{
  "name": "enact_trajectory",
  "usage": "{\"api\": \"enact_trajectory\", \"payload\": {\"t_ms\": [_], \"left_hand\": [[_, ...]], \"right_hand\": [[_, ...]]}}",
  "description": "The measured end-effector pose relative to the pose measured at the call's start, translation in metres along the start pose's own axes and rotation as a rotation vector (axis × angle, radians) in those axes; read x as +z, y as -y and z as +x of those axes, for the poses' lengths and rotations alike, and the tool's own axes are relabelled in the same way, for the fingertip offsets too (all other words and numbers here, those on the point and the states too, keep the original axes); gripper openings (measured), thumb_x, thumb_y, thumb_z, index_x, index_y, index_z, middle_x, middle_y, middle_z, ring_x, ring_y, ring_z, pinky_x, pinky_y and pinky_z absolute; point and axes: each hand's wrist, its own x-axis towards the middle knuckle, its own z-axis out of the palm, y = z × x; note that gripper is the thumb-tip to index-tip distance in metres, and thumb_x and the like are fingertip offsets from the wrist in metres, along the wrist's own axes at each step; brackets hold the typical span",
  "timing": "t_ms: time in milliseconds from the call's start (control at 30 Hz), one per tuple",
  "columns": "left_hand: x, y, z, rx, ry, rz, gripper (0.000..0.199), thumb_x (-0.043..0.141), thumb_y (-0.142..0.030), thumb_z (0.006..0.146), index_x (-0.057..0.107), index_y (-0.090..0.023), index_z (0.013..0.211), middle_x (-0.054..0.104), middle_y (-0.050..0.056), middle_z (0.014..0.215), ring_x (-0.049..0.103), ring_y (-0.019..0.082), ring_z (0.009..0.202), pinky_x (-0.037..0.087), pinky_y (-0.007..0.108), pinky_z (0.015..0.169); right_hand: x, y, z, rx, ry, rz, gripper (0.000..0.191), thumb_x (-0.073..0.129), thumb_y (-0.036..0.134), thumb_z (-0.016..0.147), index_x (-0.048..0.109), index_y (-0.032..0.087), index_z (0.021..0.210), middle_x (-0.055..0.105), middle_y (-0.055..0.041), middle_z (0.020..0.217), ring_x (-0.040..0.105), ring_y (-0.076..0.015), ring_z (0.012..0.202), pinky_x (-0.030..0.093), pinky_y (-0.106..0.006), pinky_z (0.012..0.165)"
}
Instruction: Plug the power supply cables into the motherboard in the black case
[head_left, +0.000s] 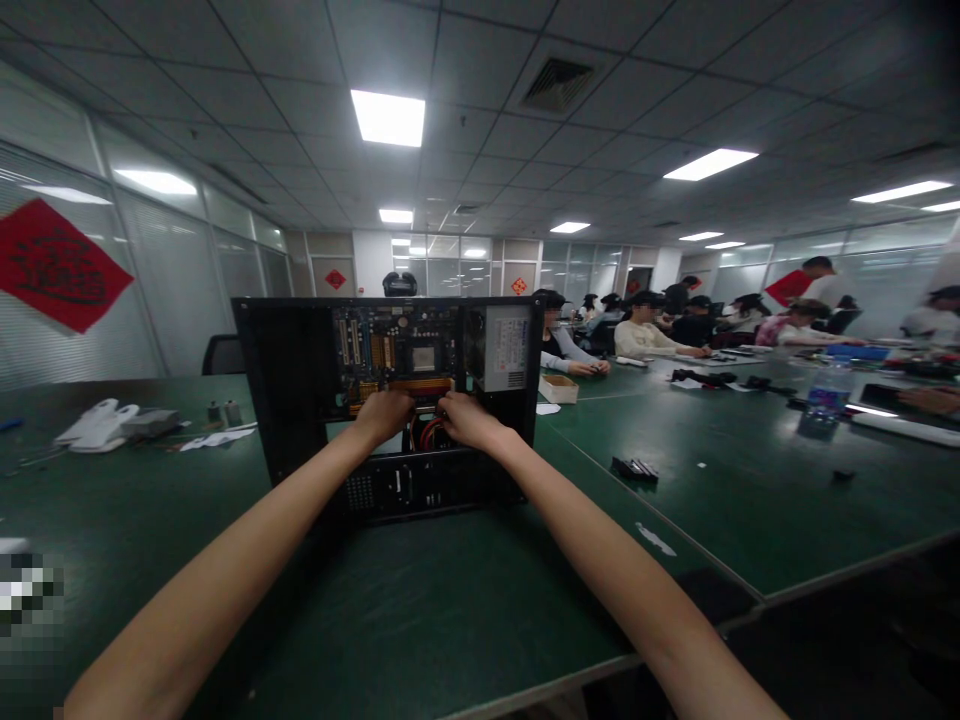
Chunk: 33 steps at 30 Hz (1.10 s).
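Table [420, 590]: green, shiny top, running under the case and on past it. Could let the case slide, I judge, if one arm pushes harder than the other.
Left hand [388, 415]: reaching inside the case, fingers curled, tips by the orange slots. Pressed together or pinching something? Cannot tell from here.
Right hand [466, 418]: just beside the left, fingers bent inward toward it. Whatever sits between thumb and fingers, if anything, is hidden.
Wires [431, 435]: red and dark strands, bunched between and below the hands. A finger could snag one and tug a lead loose; tight quarters would be the cause.
Slots [424, 388]: orange, right above the fingertips. Main risk, by my reckoning: force going in at a slant, since the hands block the view. Could bend a contact or flex the board.
Case [289, 385]: black, standing on the table in front of the person. Open side faces the person; long axis runs left to right, the height being the shorter measure. A hard shove away from the body might tip it.
Board [405, 345]: flat against the far wall inside, its parts facing the person.
Supply [505, 350]: upper right corner of the case, label outward.
Box [559, 388]: small, pale, beyond the case to the right.
Co-worker [577, 350]: grey sleeves, seated past the box.
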Motion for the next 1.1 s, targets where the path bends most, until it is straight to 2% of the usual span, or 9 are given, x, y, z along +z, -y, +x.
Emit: {"api": "enact_trajectory", "payload": {"t_ms": [133,300,467,667,767,900,1100], "left_hand": [[0.001,0.002,0.001,-0.012,0.016,-0.015,0.031,0.045,-0.023,0.094,0.073,-0.015,0.104,0.072,0.019,0.107,0.069,0.031,0.099,0.053,0.037,0.082],[0.003,0.005,0.002,0.021,0.001,-0.032,0.031,0.045,-0.026,0.095,0.073,-0.017,0.107,0.073,0.016,0.107,0.069,0.030,0.099,0.053,0.036,0.083],[0.005,0.007,0.004,0.010,0.033,-0.006,0.031,0.046,-0.026,0.095,0.073,-0.016,0.104,0.073,0.016,0.105,0.069,0.031,0.099,0.054,0.038,0.082],[0.007,0.008,0.004,0.017,0.016,-0.027,0.032,0.045,-0.030,0.096,0.072,-0.015,0.106,0.072,0.017,0.107,0.068,0.034,0.101,0.055,0.041,0.082],[0.007,0.007,0.004,0.006,0.007,-0.029,0.031,0.045,-0.028,0.096,0.071,-0.014,0.107,0.072,0.018,0.108,0.068,0.034,0.101,0.055,0.043,0.082],[0.006,0.005,0.002,-0.001,0.003,-0.053,0.031,0.045,-0.026,0.096,0.070,-0.017,0.111,0.070,0.018,0.113,0.068,0.033,0.102,0.054,0.042,0.083],[0.007,0.007,-0.002,-0.004,0.007,-0.106,0.034,0.042,-0.018,0.095,0.071,-0.021,0.112,0.071,0.015,0.112,0.068,0.030,0.102,0.053,0.039,0.084]], "right_hand": [[0.004,0.001,0.016,-0.112,0.002,-0.065,0.019,0.047,0.014,0.092,0.061,0.015,0.105,0.059,-0.0112,0.114,0.063,-0.0203,0.093,0.044,-0.028,0.075],[0.011,-0.001,0.034,-0.251,0.023,-0.115,0.026,0.044,0.007,0.092,0.059,0.014,0.112,0.058,-0.0114,0.115,0.065,-0.0215,0.092,0.047,-0.031,0.077],[0.015,-0.004,0.034,-0.265,0.029,-0.143,0.026,0.045,0.008,0.093,0.057,0.012,0.116,0.058,-0.0129,0.118,0.064,-0.0229,0.099,0.049,-0.032,0.085],[0.015,0.000,0.035,-0.252,0.057,-0.193,0.029,0.042,0.008,0.093,0.054,0.012,0.119,0.057,-0.0144,0.118,0.066,-0.0243,0.096,0.053,-0.035,0.081],[0.014,0.002,0.036,-0.222,0.078,-0.194,0.030,0.041,0.007,0.093,0.052,0.012,0.120,0.056,-0.0160,0.120,0.066,-0.0238,0.098,0.052,-0.036,0.084],[0.013,0.004,0.038,-0.195,0.086,-0.200,0.029,0.038,0.007,0.094,0.052,0.011,0.119,0.056,-0.0173,0.120,0.065,-0.0241,0.101,0.052,-0.037,0.086],[0.016,0.003,0.040,-0.228,0.095,-0.245,0.030,0.037,0.007,0.094,0.053,0.011,0.119,0.056,-0.0171,0.120,0.066,-0.0257,0.099,0.054,-0.038,0.082]]}}
